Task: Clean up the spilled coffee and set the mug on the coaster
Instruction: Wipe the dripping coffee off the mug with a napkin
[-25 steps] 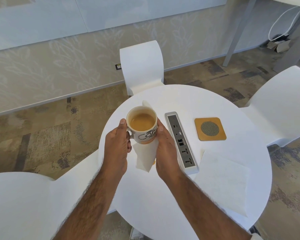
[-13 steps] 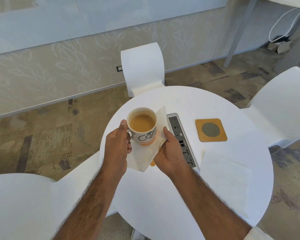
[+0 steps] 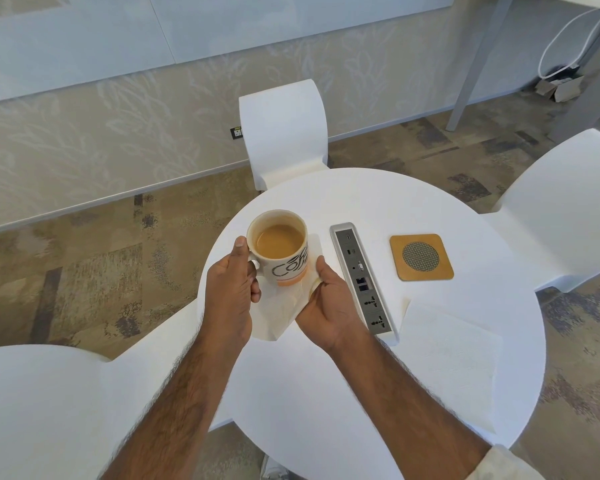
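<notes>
A white mug (image 3: 280, 252) with black lettering and an orange band, nearly full of milky coffee, is lifted above the left part of the round white table (image 3: 378, 393). My left hand (image 3: 227, 292) grips it by the handle. My right hand (image 3: 329, 306) holds a white napkin (image 3: 278, 313) under and against the mug's base; the napkin shows faint coffee stains. The square wooden coaster (image 3: 421, 257) with a round mesh centre lies bare on the table's right side, apart from the mug.
A silver power socket strip (image 3: 361, 277) is set in the table between mug and coaster. A second flat napkin (image 3: 451, 355) lies near the right front edge. White chairs stand at the far side (image 3: 283, 133), right (image 3: 568, 202) and near left (image 3: 49, 410).
My right hand has slid from the mug's side down under its base with the napkin, which now wraps below the mug. The mug stays lifted in my left hand.
</notes>
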